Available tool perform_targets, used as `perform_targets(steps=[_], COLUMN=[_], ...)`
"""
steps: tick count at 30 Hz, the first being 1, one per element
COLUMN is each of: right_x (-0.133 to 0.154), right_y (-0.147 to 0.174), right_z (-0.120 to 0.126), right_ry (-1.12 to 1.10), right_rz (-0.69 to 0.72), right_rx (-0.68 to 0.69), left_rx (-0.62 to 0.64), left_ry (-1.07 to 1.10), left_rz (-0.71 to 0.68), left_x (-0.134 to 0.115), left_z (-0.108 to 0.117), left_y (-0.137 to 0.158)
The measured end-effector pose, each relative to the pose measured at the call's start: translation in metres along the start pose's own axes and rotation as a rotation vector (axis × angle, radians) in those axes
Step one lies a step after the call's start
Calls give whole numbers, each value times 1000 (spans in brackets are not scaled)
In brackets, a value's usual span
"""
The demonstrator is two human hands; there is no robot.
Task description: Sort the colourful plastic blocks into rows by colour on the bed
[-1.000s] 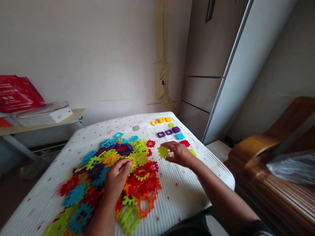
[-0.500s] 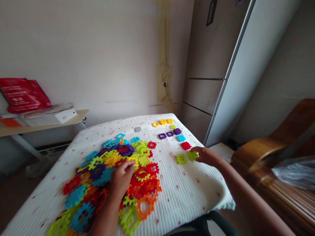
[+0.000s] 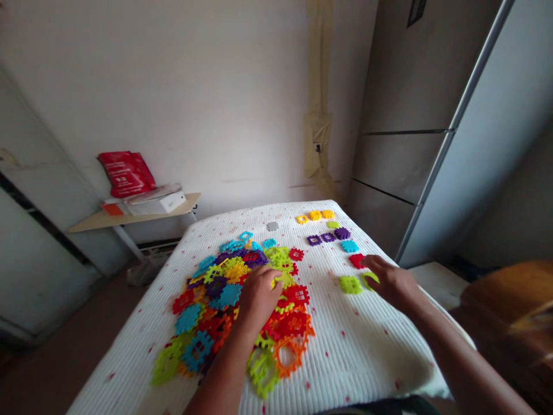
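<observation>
Head view, sole entry. Lower centre of the frame: a table draped in a white ribbed cloth with red flecks (image 3: 337, 346), bearing a heap of flat plastic toothed pieces in red, orange, yellow, light green, blue and purple (image 3: 294, 325), overlapping, left of centre.

Left hand (image 3: 260, 297), lower centre: rested over the heap, fingers curled and close together, the tips near a yellow toothed piece (image 3: 275, 281); whether they pinched it could not be told.

Right hand (image 3: 394, 282), right of centre: reached in from the lower right, thumb and forefinger parted above a light-green square toothed tile (image 3: 367, 283), which lay partly hidden beneath the hand. A second light-green square tile with small openings (image 3: 350, 284) lay just beside it on the left; a red square toothed tile (image 3: 356, 261) lay just above, near the forefinger.

Beyond these, towards the upper end of the table: one blue toothed tile (image 3: 349, 246); three purple toothed items in a row (image 3: 328, 237); one small light-green tile (image 3: 332, 225); three yellow toothed items in a row (image 3: 315, 215); one grey toothed tile (image 3: 272, 226), set apart to the left.

Left of the frame: a red plastic packet with white print (image 3: 127, 173) and a white box (image 3: 159, 203), on a pale wooden side table (image 3: 90, 222). Upper right: a grey-brown refrigerator (image 3: 397, 104).
</observation>
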State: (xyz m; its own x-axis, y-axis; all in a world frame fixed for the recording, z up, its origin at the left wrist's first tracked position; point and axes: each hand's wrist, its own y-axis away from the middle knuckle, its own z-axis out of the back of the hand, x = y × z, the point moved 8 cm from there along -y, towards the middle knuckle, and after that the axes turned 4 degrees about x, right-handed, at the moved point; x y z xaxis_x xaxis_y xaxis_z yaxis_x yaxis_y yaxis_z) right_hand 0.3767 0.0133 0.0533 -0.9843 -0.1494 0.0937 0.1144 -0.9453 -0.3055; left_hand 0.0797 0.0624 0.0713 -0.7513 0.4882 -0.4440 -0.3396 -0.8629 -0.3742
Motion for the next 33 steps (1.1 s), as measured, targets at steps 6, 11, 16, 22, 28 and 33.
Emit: perform_targets(steps=[6,11,16,22,28,33], right_x=[84,118,113,103,137,161], right_y=[-14,-12,-9,-11,-19,-25], right_z=[-15,-31,-36,-19,-3,-9], right_ry=[-170,-153,-226,-472,-482,-413], right_rz=[224,380,367,305,435,417], right_rx=[-92,-51,-82,-296,-222,-60], left_rx=[221,190,124,26,72,71], left_ry=[-306,-251,-71,266,907,958], left_rz=[-76,-64,-17,134,284,259], left_x=[-13,-5,5,15,10,-1], left_z=[-30,-35,-26,-19,-37,-35], left_y=[-16,-18,-22,-13,6,13])
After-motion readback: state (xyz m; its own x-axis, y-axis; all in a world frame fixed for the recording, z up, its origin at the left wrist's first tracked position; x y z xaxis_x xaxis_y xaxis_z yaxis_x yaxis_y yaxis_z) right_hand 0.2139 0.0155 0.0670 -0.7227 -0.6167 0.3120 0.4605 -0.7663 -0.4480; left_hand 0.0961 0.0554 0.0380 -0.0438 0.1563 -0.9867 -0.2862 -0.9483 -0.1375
